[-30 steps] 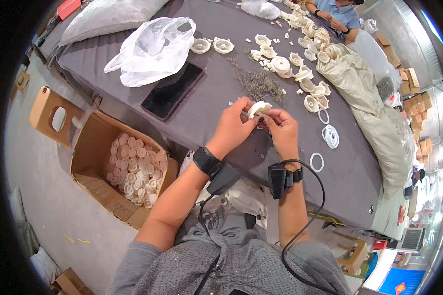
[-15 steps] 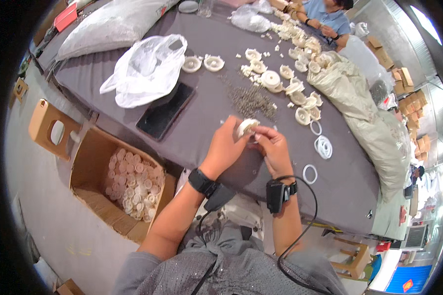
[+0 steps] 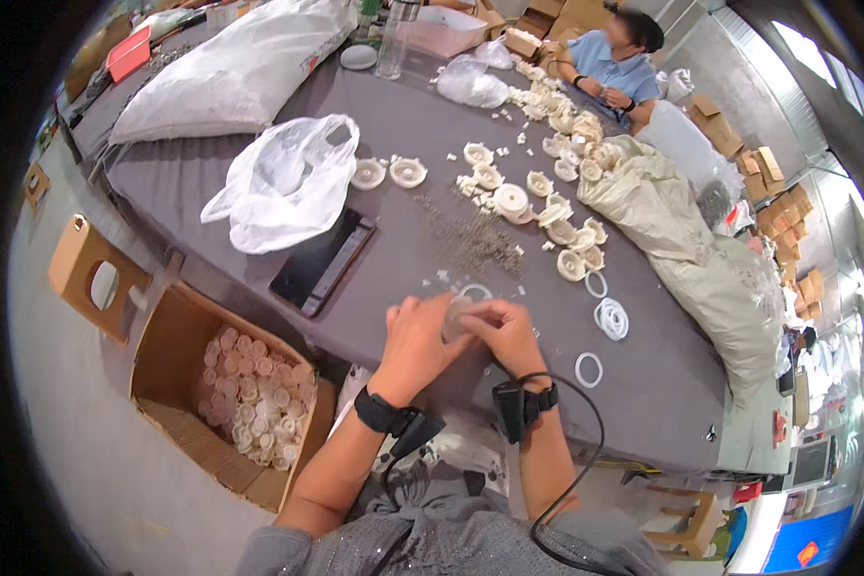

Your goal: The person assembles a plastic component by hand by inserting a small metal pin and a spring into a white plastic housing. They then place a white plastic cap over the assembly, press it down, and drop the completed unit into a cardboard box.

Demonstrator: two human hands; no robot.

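Observation:
Over the near edge of the table, my left hand (image 3: 415, 348) is closed around a pale round plastic part (image 3: 455, 320), partly hidden by the fingers. The fingertips of my right hand (image 3: 506, 336) are pinched at the same part from the right. Just beyond the fingers shows a white ring (image 3: 476, 290); whether it touches the part I cannot tell. Farther off lies a heap of small dark metal pieces (image 3: 480, 244). Several cream round plastic housings (image 3: 514, 204) are spread behind the heap. To the right lie a stack of white rings (image 3: 611, 319) and a loose white ring (image 3: 588, 370).
Left of my hands lie a black phone (image 3: 319, 264) and a white plastic bag (image 3: 283, 182). A cardboard box (image 3: 158, 331) of translucent round parts stands below the table's left edge. A large woven sack (image 3: 677, 250) lies along the right side. Another person (image 3: 612, 62) sits at the far side.
The view has shifted, so the table's things appear lower. My hands have changed their grip, and the part between them now looks paler. A white ring now shows just beyond my fingers.

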